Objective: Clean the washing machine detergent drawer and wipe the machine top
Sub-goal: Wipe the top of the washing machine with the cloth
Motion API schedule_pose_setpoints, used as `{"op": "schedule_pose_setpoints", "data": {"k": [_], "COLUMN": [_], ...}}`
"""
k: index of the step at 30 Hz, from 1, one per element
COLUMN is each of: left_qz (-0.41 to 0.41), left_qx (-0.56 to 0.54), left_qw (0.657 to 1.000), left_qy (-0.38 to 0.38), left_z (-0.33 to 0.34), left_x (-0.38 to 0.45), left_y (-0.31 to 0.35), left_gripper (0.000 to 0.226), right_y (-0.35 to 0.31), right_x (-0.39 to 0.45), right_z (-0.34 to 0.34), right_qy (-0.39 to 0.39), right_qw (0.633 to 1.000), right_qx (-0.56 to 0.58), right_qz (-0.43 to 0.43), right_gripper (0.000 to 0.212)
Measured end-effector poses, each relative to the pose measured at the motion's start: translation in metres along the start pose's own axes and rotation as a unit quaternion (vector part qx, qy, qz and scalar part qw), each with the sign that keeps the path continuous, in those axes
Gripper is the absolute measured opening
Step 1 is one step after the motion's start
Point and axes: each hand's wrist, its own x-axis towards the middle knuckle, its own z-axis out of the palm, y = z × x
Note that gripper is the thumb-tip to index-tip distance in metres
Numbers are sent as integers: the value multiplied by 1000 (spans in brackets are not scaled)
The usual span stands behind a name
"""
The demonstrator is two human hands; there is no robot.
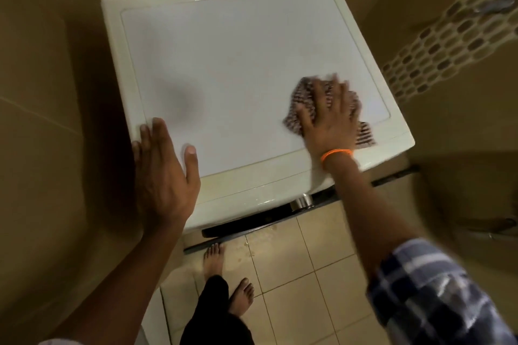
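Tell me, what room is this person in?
Probably a bathroom or laundry corner: a white washing machine stands between tiled walls on a tiled floor, and the right hand presses a cloth on it.

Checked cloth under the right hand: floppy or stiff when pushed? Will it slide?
Likely floppy: the cloth bunches unevenly under the right hand. Probably slides easily, since the machine top looks smooth and glossy. Seems light; flat fingers alone move it.

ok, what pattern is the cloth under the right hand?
Dark-and-light check, blurred, on the cloth pressed by the right hand; head view, the only one.
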Motion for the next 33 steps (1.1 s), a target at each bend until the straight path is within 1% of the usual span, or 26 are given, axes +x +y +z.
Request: {"op": "schedule_pose_setpoints", "data": {"k": [2, 4, 5, 6, 8, 9, 12, 15, 17, 20, 22, 24, 26, 27, 28, 29, 31, 33], "left_qz": [5, 15, 10, -10, -49, -43, 35, 47, 52, 54, 47, 44, 44, 42, 42, 42, 38, 25], "left_qx": [-18, -51, -60, -62, -58, -49, -10, 25, 45, 42, 43, 48, 50, 49, 48, 50, 47, 19], "left_qw": [1000, 998, 996, 995, 994, 996, 999, 998, 997, 997, 997, 997, 997, 997, 997, 997, 997, 999], "left_qy": [16, 46, 60, 72, 74, 63, 4, -25, -38, -40, -38, -37, -47, -51, -52, -50, -40, -29], "left_z": [1, 0, -2, -4, -9, -11, -13, -10, -7, -6, -7, -8, -10, -11, -13, -14, -17, -20], "left_x": [0, 0, 0, 1, 3, 2, 1, 2, 3, 3, 2, 2, 3, 3, 3, 3, 3, 3], "left_y": [0, -2, -3, -3, -1, 2, 8, 4, 1, 1, 0, 1, 2, 3, 3, 4, 6, 9], "left_gripper": [72, 68, 66, 65, 63, 63, 69, 75, 76, 74, 73, 71, 71, 72, 73, 74, 75, 74], "right_y": [-72, -150, -181, -202, -212, -207, -165, -87, -16, 85, 116, 113, 90, 72, 50, 24, -41, -116], "right_x": [-26, -54, -67, -75, -77, -75, -57, -18, 13, 43, 54, 56, 48, 43, 37, 30, 14, -6], "right_z": [8, 16, 19, 21, 24, 26, 23, 17, 11, -8, -17, -19, -15, -10, -7, -2, 7, 16], "right_qy": [7, -8, -25, -38, -38, -29, -12, 9, 9, -13, -30, -32, -13, -4, 3, 9, 22, 24], "right_qw": [993, 967, 951, 939, 928, 928, 936, 957, 975, 997, 1000, 998, 997, 997, 998, 1000, 996, 976], "right_qx": [13, 38, 32, 19, -3, 2, 41, 53, 38, 17, 9, 6, -1, -4, -7, -6, 7, 32], "right_qz": [-120, -250, -305, -342, -372, -373, -349, -285, -220, -72, 3, 44, 78, 79, 61, 24, -81, -214], "right_gripper": [71, 67, 65, 64, 65, 64, 64, 67, 68, 73, 77, 76, 76, 76, 75, 73, 69, 66]}}
